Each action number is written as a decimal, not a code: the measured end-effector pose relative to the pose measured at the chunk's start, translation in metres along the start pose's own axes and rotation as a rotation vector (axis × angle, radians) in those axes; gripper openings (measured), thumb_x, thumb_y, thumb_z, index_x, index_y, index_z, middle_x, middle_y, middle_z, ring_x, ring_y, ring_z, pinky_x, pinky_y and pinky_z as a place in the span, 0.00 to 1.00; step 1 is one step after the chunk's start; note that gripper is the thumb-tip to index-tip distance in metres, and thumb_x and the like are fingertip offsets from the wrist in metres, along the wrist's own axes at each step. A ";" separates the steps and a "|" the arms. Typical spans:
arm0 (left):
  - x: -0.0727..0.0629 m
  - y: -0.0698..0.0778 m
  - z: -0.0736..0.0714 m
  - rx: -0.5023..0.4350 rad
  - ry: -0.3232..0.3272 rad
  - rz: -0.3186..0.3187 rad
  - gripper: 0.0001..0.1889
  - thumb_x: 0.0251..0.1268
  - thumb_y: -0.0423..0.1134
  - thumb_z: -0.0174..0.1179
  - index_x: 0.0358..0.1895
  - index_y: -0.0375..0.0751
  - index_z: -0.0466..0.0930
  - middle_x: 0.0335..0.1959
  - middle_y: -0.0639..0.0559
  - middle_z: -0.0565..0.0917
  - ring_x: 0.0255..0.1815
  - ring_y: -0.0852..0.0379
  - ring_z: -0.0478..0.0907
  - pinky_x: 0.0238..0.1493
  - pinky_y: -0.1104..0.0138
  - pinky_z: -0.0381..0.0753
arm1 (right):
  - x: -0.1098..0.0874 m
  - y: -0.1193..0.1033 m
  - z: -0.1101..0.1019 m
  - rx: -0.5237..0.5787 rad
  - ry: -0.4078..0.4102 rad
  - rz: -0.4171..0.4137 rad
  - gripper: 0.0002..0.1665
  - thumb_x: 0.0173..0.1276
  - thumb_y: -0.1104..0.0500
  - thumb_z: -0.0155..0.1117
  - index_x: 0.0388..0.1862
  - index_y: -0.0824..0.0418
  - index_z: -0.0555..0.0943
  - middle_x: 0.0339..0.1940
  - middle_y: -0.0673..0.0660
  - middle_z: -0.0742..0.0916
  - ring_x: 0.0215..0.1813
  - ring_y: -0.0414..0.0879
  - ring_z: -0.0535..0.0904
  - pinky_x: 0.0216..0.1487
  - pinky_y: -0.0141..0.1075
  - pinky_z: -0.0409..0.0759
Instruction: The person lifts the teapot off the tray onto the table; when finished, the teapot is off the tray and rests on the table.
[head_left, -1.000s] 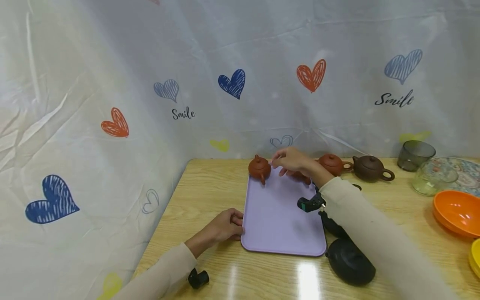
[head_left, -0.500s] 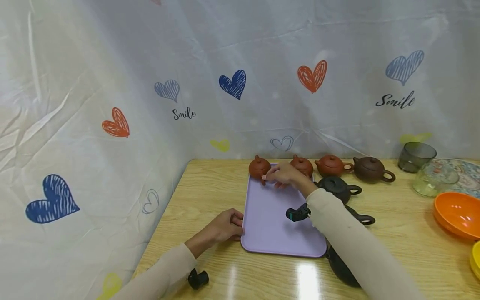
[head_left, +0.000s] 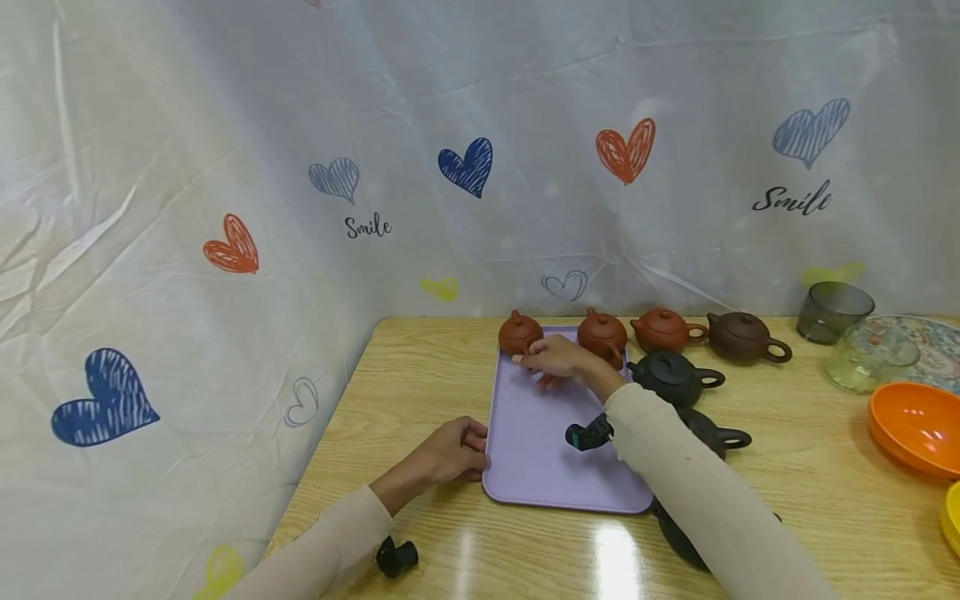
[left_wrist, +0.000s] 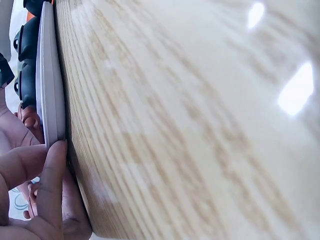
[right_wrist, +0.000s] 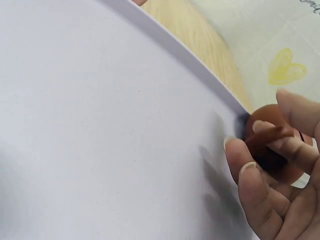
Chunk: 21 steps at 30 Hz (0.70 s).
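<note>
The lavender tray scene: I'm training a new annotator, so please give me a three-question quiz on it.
1. True or false: the left hand grips the lavender tray at its edge.
2. What do the right hand fingers touch? A) orange bowl B) the spout of the red-brown teapot C) grey glass
3. How many teapots stand on the tray?

Key: 1 true; 2 B; 3 two.

Seven teapots (head_left: 520, 333), one tray (head_left: 540, 450), two hands (head_left: 453, 452)

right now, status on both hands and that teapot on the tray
Left hand grips the lilac tray edge. Right hand fingers pinch the red teapot spout. Second red teapot close beside.
</note>
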<state>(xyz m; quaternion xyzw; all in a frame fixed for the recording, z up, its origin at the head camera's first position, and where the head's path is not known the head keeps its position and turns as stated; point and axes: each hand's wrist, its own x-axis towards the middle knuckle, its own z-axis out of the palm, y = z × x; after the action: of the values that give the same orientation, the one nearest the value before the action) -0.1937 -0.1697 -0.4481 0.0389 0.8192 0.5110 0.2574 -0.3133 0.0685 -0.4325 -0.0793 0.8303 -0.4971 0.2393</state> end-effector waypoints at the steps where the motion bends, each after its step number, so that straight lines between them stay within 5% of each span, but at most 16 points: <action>1: 0.000 0.000 0.000 0.002 0.000 0.001 0.24 0.60 0.26 0.64 0.59 0.28 0.69 0.44 0.41 0.76 0.37 0.53 0.80 0.41 0.63 0.89 | -0.001 0.000 0.000 -0.001 0.014 -0.003 0.20 0.75 0.45 0.60 0.38 0.63 0.77 0.41 0.57 0.81 0.30 0.46 0.84 0.30 0.32 0.81; 10: 0.000 0.002 0.001 0.006 0.009 0.006 0.24 0.60 0.25 0.64 0.59 0.28 0.70 0.44 0.41 0.76 0.37 0.53 0.79 0.41 0.63 0.89 | -0.005 -0.003 -0.002 0.041 0.102 -0.019 0.26 0.81 0.45 0.48 0.41 0.68 0.76 0.40 0.59 0.79 0.35 0.49 0.86 0.32 0.36 0.84; 21: 0.000 0.001 0.001 0.007 0.004 0.009 0.23 0.59 0.25 0.64 0.58 0.28 0.70 0.43 0.42 0.75 0.38 0.53 0.79 0.40 0.64 0.89 | -0.012 -0.002 -0.012 0.078 0.110 -0.030 0.21 0.78 0.50 0.53 0.42 0.70 0.78 0.41 0.57 0.80 0.33 0.47 0.85 0.34 0.36 0.85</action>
<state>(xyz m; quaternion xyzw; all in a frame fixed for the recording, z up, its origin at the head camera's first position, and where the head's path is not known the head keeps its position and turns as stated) -0.1940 -0.1686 -0.4478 0.0426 0.8213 0.5094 0.2532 -0.3089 0.0813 -0.4218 -0.0552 0.8208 -0.5362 0.1888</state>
